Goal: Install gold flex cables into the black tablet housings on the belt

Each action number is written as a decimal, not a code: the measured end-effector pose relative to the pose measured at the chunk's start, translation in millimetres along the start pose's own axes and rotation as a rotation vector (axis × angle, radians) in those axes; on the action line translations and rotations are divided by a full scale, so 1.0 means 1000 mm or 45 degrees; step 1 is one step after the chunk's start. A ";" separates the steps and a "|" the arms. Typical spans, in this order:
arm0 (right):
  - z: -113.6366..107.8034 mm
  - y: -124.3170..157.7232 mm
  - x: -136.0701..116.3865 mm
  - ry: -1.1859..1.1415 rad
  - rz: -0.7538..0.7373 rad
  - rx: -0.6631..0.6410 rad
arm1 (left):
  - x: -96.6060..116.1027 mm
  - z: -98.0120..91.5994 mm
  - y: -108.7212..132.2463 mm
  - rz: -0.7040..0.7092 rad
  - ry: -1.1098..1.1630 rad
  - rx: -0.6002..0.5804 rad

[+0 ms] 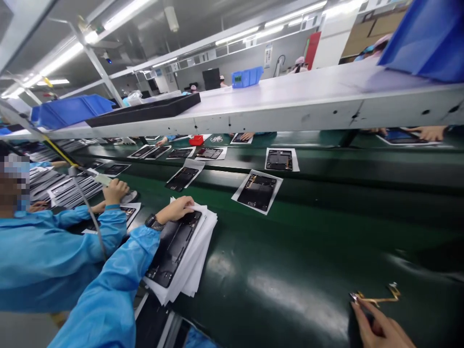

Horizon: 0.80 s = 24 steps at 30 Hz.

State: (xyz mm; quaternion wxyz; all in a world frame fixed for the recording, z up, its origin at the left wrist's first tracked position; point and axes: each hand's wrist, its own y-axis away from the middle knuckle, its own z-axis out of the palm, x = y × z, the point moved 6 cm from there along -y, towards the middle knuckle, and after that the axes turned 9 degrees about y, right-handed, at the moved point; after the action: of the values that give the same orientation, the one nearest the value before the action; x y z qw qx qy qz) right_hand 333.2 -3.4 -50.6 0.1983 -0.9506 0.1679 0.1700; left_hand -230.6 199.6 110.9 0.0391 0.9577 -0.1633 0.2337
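My left hand, with a dark watch at its wrist, closes over the far edge of a black tablet housing. That housing lies open side up on a stack of white paper sheets at the bench's near edge. At the lower right, my right hand pinches one end of a thin gold flex cable between thumb and fingertips. The cable's other end sticks out to the right, just above the green surface.
Tablet housings on paper lie along the green bench. To my left a co-worker in a blue sleeve works beside paper-layered stacks. A shelf with blue bins crosses above; other people's hands are beyond.
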 end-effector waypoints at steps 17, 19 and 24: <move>-0.009 -0.012 -0.019 0.193 0.086 -0.005 | -0.006 -0.014 -0.004 0.053 0.081 0.058; -0.007 -0.009 -0.017 0.222 0.066 0.030 | -0.003 -0.013 -0.005 0.098 0.083 0.039; -0.001 -0.006 -0.010 0.184 0.074 0.050 | -0.004 -0.012 -0.006 0.133 0.061 0.041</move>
State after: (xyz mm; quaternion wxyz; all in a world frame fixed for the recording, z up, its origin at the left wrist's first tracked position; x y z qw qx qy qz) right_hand 327.0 4.3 -43.6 0.1992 -0.9511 0.2124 0.1031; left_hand -237.5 208.1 119.9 0.0151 0.9425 -0.2084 0.2607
